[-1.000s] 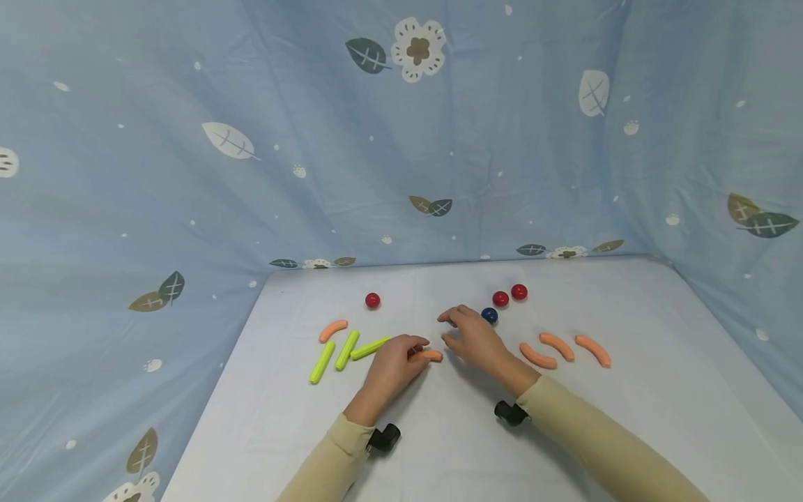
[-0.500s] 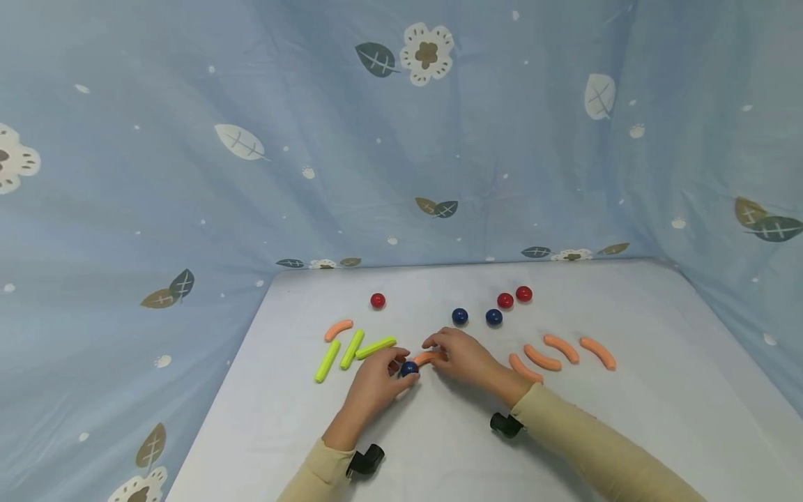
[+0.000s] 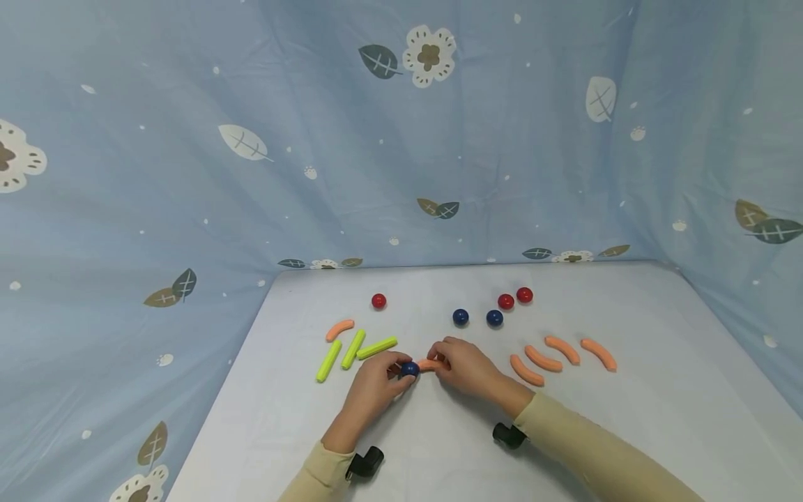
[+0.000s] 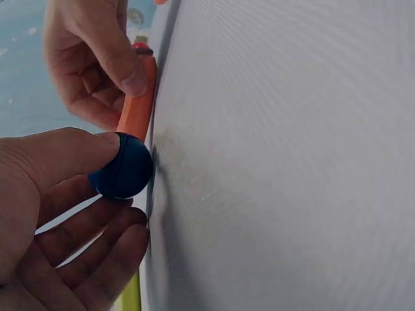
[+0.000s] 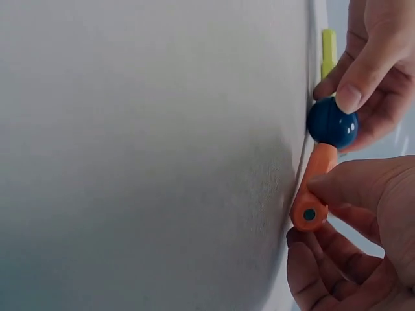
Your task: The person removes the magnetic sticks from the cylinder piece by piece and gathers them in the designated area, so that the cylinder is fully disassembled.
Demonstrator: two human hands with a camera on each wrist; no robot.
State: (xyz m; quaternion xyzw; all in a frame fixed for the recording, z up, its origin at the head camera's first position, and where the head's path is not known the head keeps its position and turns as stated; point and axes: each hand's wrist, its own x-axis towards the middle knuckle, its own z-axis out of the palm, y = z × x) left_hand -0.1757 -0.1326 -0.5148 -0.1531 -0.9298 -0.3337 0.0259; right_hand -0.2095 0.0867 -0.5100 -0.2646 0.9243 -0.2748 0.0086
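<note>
My left hand (image 3: pixel 371 388) pinches a dark blue ball (image 3: pixel 410 369) between thumb and fingers, low over the white table. An orange curved stick (image 3: pixel 430 364) is pinched by my right hand (image 3: pixel 467 367). In the right wrist view the orange stick (image 5: pixel 318 175) meets the blue ball (image 5: pixel 332 123) at one end, and its near end shows a dark round spot. The left wrist view also has the blue ball (image 4: pixel 123 167) against the orange stick (image 4: pixel 137 107). Part of the stick is hidden by the right fingers in the head view.
Left of the hands lie three yellow-green sticks (image 3: pixel 353 349), a short orange stick (image 3: pixel 340 330) and a red ball (image 3: pixel 379 301). Behind are two blue balls (image 3: pixel 461 317) and two red balls (image 3: pixel 506 301). Several orange curved sticks (image 3: pixel 543 358) lie right. A blue patterned cloth (image 3: pixel 401 174) hangs behind.
A second ago the left hand was at an orange stick, the right hand reaching beside it. Now the left hand holds a blue ball, and the right holds the orange stick against it.
</note>
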